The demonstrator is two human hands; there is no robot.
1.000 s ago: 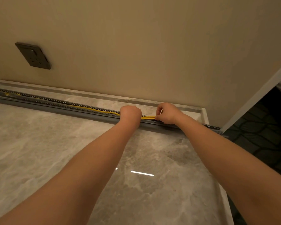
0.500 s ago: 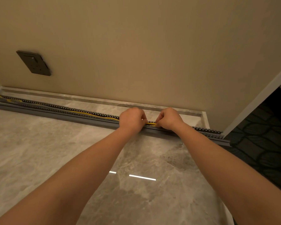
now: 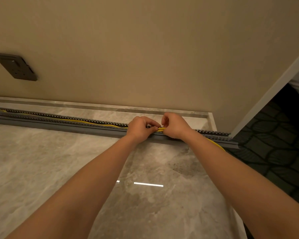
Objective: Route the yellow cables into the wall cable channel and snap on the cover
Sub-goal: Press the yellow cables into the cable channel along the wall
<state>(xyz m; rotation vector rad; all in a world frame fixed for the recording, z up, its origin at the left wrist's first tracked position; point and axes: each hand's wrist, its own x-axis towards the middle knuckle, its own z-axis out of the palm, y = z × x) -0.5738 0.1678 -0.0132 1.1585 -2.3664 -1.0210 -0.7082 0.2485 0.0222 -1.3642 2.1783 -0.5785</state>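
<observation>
A long grey slotted cable channel (image 3: 86, 128) runs along the foot of the wall, open on top. Yellow cables (image 3: 93, 123) lie inside its left part. My left hand (image 3: 141, 127) and my right hand (image 3: 175, 125) sit close together over the channel, both pinching the yellow cables between them. To the right of my right wrist the cables leave the channel and curve down over the floor (image 3: 216, 144). No cover is seen on the channel.
A dark wall socket (image 3: 16, 67) sits on the beige wall at the left. The floor is glossy grey marble (image 3: 41, 169). A white door frame (image 3: 269, 95) and dark patterned carpet (image 3: 280, 152) lie at the right, just past the channel's end.
My hands have drawn closer together on the cables and shifted slightly right along the channel. A loose stretch of cable now shows beyond my right wrist.
</observation>
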